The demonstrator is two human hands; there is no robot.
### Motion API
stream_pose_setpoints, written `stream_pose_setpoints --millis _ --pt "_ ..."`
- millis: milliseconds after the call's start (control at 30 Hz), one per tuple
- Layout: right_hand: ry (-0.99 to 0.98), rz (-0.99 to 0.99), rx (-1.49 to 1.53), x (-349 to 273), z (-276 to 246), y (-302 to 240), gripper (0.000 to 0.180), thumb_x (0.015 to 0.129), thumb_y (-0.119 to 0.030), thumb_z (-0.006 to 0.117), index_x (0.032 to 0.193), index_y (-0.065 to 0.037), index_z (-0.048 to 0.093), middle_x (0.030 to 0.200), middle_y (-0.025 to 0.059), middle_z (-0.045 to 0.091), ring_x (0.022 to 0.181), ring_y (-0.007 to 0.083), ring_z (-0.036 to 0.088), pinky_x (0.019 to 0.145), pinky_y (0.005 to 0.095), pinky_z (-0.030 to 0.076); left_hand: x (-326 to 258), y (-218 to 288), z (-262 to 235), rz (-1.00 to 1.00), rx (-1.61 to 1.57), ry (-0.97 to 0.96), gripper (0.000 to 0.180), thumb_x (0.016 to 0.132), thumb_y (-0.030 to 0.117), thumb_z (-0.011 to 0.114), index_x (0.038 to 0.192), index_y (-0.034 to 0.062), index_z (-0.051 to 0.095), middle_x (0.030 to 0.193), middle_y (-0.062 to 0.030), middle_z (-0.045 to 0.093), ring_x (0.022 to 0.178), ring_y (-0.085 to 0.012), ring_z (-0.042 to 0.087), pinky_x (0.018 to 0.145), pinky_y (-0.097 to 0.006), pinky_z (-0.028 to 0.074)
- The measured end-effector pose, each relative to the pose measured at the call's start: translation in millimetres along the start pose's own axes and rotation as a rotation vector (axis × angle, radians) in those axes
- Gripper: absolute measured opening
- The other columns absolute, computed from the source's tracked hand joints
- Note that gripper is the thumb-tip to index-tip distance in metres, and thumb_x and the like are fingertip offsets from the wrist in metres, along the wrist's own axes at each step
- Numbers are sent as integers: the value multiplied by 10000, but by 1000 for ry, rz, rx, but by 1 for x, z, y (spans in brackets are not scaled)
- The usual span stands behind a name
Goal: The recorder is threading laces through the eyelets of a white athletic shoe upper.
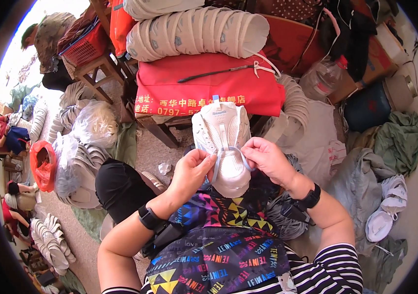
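A white and beige shoe upper rests over my lap, its toe toward me and a blue loop at its far end. Across its front runs a pale grey-blue shoelace. My left hand pinches the lace on the left side of the upper, thumb and index finger pressed together. On the other side, my right hand grips the lace between thumb and fingertips. A patterned apron covers my lap, and a bundle of grey laces hangs by my right forearm.
Ahead stands a stool under a red cloth, bearing a row of nested shoe uppers and a thin dark tool. A plastic jug sits far right. Bagged uppers lie left; other people are beyond.
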State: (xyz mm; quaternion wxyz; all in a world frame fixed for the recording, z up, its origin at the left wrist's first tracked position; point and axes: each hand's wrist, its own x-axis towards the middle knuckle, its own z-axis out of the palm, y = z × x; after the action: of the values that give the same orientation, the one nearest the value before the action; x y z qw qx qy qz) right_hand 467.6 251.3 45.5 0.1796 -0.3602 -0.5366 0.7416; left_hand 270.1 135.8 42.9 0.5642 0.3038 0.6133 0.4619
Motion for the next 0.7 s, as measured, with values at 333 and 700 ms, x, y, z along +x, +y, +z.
stream_pose_setpoints --millis 333,700 --pt "2 184 -193 16 -3 -16 159 872 -173 615 760 -65 585 623 -39 528 514 49 456 461 219 363 1 -1 2 12 -112 -5 160 940 170 589 838 48 578 658 40 530 566 -34 448 503 -201 333" --pt "23 -75 -881 7 15 -50 165 848 -179 606 777 -32 577 575 86 583 550 168 627 522 338 462 12 -7 7 124 -54 59 181 888 148 604 771 12 577 638 23 551 572 -43 476 499 -234 381"
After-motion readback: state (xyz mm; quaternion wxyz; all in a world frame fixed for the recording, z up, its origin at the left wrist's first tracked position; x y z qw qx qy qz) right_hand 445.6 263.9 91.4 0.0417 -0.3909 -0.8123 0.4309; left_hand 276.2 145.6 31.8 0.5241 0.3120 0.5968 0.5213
